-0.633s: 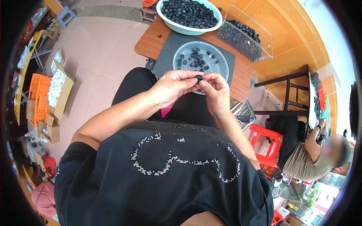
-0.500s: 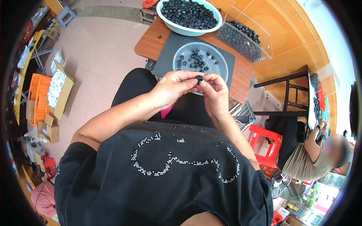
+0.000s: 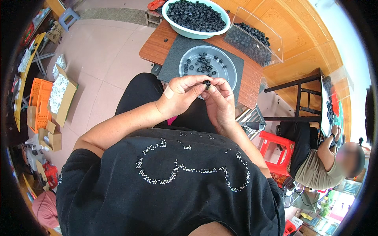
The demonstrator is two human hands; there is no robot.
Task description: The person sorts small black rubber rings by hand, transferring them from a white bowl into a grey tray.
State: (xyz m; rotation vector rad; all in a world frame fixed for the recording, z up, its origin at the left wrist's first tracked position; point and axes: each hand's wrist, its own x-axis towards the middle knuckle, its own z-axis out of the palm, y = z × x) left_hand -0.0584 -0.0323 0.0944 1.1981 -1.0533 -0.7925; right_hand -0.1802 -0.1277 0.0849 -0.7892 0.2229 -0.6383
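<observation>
Between the thumbs and fingers of both hands is a small round black plastic part (image 3: 206, 83), held just over the near rim of a clear round tray (image 3: 232, 74). My left hand (image 3: 182, 92) pinches it from the left, a plaster near its wrist. My right hand (image 3: 221, 100) grips the same part from the right. Several loose black parts (image 3: 203, 63) lie in the tray, which stands on a dark grey mat (image 3: 170, 65). The fingertips hide some of the held part, so its exact kind does not show.
A pale green basin (image 3: 197, 34) heaped with black parts and a clear bin (image 3: 271, 53) of similar parts stand at the back of the wooden table (image 3: 151, 47). At right, a co-worker (image 3: 315, 165) sits by a red stool (image 3: 275, 151). Boxes and an orange crate (image 3: 41, 100) stand at left.
Both hands keep hold of the black part, and the fingers have shifted slightly around it. My left hand has turned a little, showing more of the plaster.
</observation>
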